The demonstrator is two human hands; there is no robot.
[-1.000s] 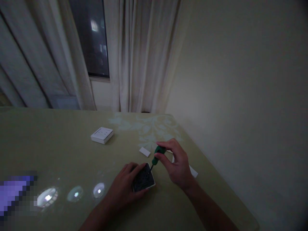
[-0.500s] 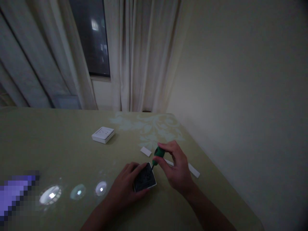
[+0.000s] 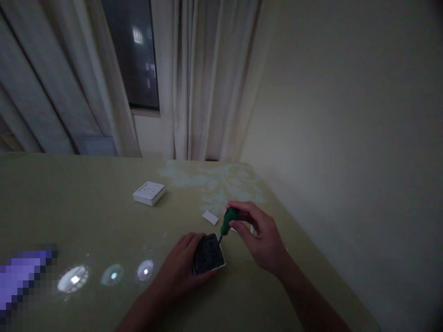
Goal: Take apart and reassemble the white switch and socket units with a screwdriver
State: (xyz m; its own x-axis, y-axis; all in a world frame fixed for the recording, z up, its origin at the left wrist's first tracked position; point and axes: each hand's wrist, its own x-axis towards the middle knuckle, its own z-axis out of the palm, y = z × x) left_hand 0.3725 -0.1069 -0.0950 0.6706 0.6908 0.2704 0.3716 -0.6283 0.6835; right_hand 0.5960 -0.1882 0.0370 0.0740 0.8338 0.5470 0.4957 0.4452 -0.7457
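My left hand [image 3: 185,263] is closed around the left and near sides of a wall socket [image 3: 208,255], whose dark back with a white rim faces up. Between thumb and fingers, my right hand [image 3: 259,235] grips a screwdriver [image 3: 229,220] by its short green handle. The screwdriver is tilted, and its thin shaft reaches down to the right part of the dark back. Whether the tip sits in a screw is too small to tell. Just beyond the socket lies a small white strip [image 3: 210,217].
A second white socket [image 3: 149,193] lies face up on the greenish table [image 3: 86,207], farther back and left. Another white piece [image 3: 252,228] is mostly hidden behind my right hand. A blurred purple shape [image 3: 20,276] is at the left edge. Curtains [image 3: 214,83] and a wall border the table.
My right hand has shifted slightly right and its fingers have turned on the green handle, which shows more now. The long white strip behind that hand is more hidden. The socket stays put.
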